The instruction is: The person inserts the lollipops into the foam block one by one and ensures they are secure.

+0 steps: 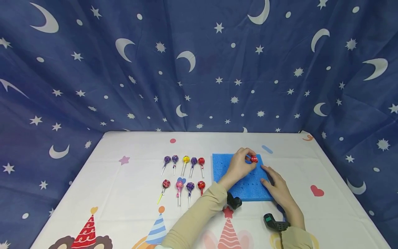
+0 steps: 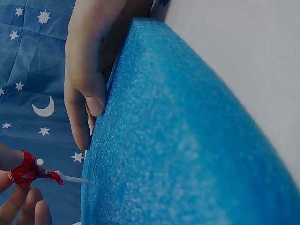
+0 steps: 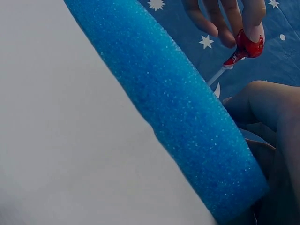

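A red-wrapped lollipop (image 1: 254, 159) is pinched by my left hand (image 1: 240, 166) above the back right part of a blue foam block (image 1: 248, 190). In the left wrist view, the lollipop's white stick (image 2: 75, 179) points down and its end meets the foam's upper face. Small dark holes dot that face. My right hand (image 1: 278, 186) rests along the block's right edge, thumb over the top and fingers beside it. The right wrist view shows the lollipop (image 3: 251, 45) between the left thumb and fingers, with its stick partly hidden behind the foam.
Left of the block, several lollipops lie in two rows, among them a yellow one (image 1: 186, 159), a pink one (image 1: 179, 186) and a purple one (image 1: 190, 187). Black wrist devices (image 1: 276, 223) sit at both wrists. A starry blue curtain (image 1: 199, 69) surrounds the printed white table (image 1: 124, 193).
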The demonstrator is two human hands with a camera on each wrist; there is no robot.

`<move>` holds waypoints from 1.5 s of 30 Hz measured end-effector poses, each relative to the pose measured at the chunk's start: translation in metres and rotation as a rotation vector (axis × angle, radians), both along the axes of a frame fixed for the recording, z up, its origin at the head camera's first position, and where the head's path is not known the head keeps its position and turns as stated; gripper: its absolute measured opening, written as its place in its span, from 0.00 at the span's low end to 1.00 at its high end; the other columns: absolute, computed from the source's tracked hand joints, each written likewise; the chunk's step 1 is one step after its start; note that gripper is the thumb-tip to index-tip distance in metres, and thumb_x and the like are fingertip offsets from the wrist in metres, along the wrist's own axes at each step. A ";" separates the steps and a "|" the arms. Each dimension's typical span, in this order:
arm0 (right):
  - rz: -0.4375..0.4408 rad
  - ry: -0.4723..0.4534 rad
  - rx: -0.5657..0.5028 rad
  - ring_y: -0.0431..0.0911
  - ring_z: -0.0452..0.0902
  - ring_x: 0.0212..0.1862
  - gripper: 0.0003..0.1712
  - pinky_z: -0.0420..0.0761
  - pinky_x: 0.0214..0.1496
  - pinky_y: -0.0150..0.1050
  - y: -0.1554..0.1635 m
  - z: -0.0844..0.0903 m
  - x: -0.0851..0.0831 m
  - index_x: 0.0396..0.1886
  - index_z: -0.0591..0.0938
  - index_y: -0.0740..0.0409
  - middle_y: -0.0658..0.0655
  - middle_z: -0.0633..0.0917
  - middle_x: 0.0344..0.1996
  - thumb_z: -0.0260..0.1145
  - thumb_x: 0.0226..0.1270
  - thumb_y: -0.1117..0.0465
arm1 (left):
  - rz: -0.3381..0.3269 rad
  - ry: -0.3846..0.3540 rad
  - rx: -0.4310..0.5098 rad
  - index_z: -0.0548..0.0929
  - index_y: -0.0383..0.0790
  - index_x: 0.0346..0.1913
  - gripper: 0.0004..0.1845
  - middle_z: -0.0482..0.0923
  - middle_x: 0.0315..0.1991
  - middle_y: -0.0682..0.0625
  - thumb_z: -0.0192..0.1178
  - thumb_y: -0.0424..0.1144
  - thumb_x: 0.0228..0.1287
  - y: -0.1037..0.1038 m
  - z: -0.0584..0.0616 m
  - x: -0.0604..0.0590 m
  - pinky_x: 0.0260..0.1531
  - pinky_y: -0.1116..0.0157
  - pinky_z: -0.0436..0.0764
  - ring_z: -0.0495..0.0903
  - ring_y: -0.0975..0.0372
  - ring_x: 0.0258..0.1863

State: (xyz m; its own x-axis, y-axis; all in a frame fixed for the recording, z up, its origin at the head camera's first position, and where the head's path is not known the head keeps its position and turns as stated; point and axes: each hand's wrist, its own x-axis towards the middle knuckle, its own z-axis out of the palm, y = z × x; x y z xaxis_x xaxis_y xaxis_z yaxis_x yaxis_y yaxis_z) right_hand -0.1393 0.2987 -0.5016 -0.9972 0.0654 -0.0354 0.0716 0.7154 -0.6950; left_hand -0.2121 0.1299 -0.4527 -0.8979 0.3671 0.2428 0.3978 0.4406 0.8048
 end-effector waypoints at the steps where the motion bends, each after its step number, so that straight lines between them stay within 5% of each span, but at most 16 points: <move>1: 0.001 0.001 0.000 0.70 0.44 0.74 0.34 0.46 0.67 0.75 0.000 0.000 0.000 0.74 0.60 0.51 0.70 0.53 0.74 0.55 0.71 0.51 | 0.004 0.005 -0.006 0.82 0.45 0.47 0.14 0.79 0.46 0.50 0.67 0.36 0.57 0.000 0.000 0.001 0.37 0.78 0.76 0.81 0.64 0.42; 32: 0.002 -0.004 0.003 0.70 0.43 0.74 0.34 0.46 0.67 0.75 -0.003 0.002 0.001 0.74 0.60 0.51 0.70 0.52 0.74 0.55 0.71 0.52 | -0.018 -0.061 0.072 0.81 0.44 0.51 0.14 0.79 0.49 0.50 0.63 0.38 0.62 -0.046 -0.002 0.031 0.42 0.76 0.78 0.81 0.59 0.48; 45: 0.005 0.006 0.004 0.71 0.43 0.74 0.34 0.45 0.66 0.76 -0.003 0.002 0.002 0.74 0.60 0.51 0.70 0.52 0.74 0.55 0.71 0.53 | -0.041 -0.072 0.099 0.80 0.43 0.51 0.14 0.79 0.48 0.50 0.62 0.39 0.64 -0.075 0.004 0.055 0.44 0.71 0.80 0.80 0.58 0.48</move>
State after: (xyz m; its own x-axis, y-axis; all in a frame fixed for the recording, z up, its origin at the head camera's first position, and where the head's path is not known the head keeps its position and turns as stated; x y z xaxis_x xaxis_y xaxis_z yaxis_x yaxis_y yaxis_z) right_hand -0.1373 0.2959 -0.4998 -0.9978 0.0604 -0.0289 0.0635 0.7188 -0.6924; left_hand -0.1575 0.0549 -0.4486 -0.8990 0.3814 0.2154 0.3536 0.3416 0.8708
